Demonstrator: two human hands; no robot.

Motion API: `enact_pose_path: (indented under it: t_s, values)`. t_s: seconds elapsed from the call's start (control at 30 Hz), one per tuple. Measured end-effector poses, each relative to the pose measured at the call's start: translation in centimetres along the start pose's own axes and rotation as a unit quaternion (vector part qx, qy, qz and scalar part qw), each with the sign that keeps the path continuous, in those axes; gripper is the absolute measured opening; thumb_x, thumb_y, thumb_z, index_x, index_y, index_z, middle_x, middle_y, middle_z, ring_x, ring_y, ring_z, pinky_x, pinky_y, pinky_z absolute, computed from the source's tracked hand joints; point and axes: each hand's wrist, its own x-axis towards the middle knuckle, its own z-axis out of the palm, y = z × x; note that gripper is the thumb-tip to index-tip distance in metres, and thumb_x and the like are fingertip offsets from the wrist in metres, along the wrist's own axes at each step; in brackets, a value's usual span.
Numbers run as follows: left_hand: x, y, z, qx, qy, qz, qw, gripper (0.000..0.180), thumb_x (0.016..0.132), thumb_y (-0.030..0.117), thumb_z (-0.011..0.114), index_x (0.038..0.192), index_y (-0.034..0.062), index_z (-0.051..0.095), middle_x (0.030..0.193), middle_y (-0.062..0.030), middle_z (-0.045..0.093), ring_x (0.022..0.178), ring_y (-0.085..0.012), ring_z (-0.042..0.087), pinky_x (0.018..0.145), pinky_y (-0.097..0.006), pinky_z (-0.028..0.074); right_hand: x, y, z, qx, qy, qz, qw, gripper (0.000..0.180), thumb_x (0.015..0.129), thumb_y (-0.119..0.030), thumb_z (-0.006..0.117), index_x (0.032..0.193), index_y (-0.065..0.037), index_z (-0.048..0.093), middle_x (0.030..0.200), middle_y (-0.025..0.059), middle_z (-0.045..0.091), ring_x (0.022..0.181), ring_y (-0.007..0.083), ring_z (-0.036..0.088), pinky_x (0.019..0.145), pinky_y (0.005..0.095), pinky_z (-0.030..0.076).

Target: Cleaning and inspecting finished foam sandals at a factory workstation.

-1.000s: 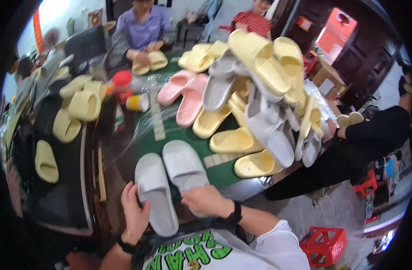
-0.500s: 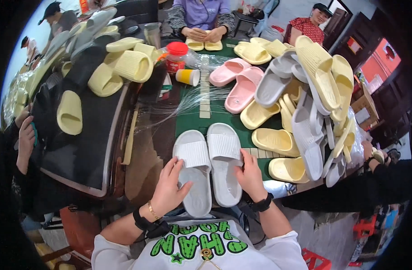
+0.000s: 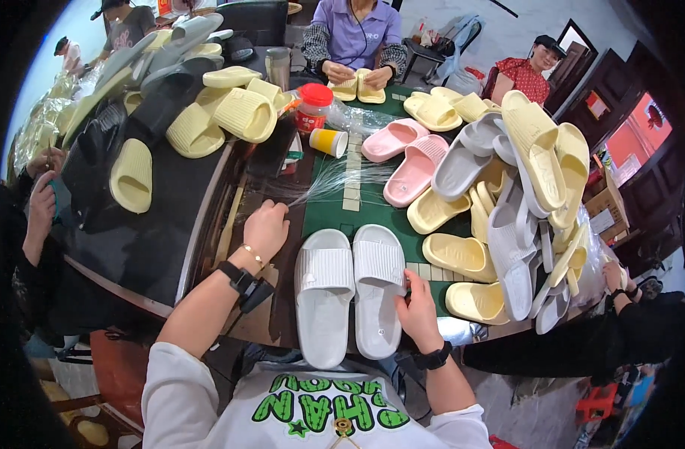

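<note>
Side by side at the near table edge lie two grey slippers: the left slipper [image 3: 325, 322] and the right slipper [image 3: 377, 322], both with ribbed straps and open toes pointing away from me. My left hand [image 3: 266, 230] is beyond the left slipper, its fingers closed at the near ends of thin clear plastic strands [image 3: 323, 183]. Beside the right slipper's strap rests my right hand [image 3: 417, 307], fingers apart and the fingertips at the slipper's outer edge. It holds nothing.
Yellow and grey slippers form a pile [image 3: 522, 209] on the right, next to pink slippers [image 3: 417, 170]. A red-lidded jar [image 3: 313, 108] and yellow cup [image 3: 329, 142] stand farther back. More slippers [image 3: 195, 131] cover the left table. Across from me, a person [image 3: 357, 45] handles yellow slippers.
My left hand has left the left slipper and moved forward and left to the plastic strands. My right hand stays by the right slipper. The view has shifted slightly.
</note>
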Motion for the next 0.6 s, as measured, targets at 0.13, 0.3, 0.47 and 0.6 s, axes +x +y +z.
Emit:
enact_pose_path:
  t_s: [0.13,0.3,0.47,0.6]
  values:
    - [1.2,-1.1,1.8,0.074,-0.029,-0.005,0.997,0.015,0.08,0.013,0.068,0.093,0.0057,0.066,0.093,-0.0154,0.06,0.087,-0.0357,0.063,0.076,-0.044,0.053,-0.1,0.2,0.0,0.006,0.006,-0.018,1.0,0.055,0.079,-0.003,0.065,0.131,-0.003,0.046,0.11,0.0189,0.054,0.085,0.029,0.061,0.072,0.0346,0.051]
    - [1.5,-0.7,1.5,0.051,-0.038,-0.016,0.998,0.01,0.08,0.012,0.067,0.087,0.0042,0.067,0.092,-0.0154,0.06,0.086,-0.035,0.062,0.076,-0.044,0.051,-0.1,0.1,-0.6,0.016,-0.038,0.033,0.999,0.056,0.081,-0.011,0.064,0.133,-0.006,0.045,0.112,0.0202,0.053,0.094,0.0373,0.06,0.079,0.0435,0.05]
    - [1.0,1.8,-1.4,-0.1,0.073,0.094,0.988,0.006,0.078,0.007,0.067,0.08,0.0016,0.066,0.087,-0.0135,0.06,0.085,-0.0327,0.06,0.076,-0.041,0.05,1.6,-2.9,-3.1,0.027,-0.044,0.014,0.999,0.053,0.081,-0.013,0.067,0.13,-0.006,0.049,0.109,0.0173,0.055,0.085,0.029,0.061,0.074,0.0376,0.051]
    - [0.7,2.7,-2.0,-0.121,0.064,0.124,0.983,0.005,0.078,0.009,0.067,0.079,0.0039,0.067,0.085,-0.0112,0.06,0.086,-0.0317,0.059,0.076,-0.041,0.05,5.0,-7.1,-2.3,0.081,-0.013,-0.075,0.994,0.051,0.083,-0.01,0.066,0.131,-0.008,0.049,0.101,0.0153,0.057,0.082,0.0287,0.062,0.071,0.0369,0.051]
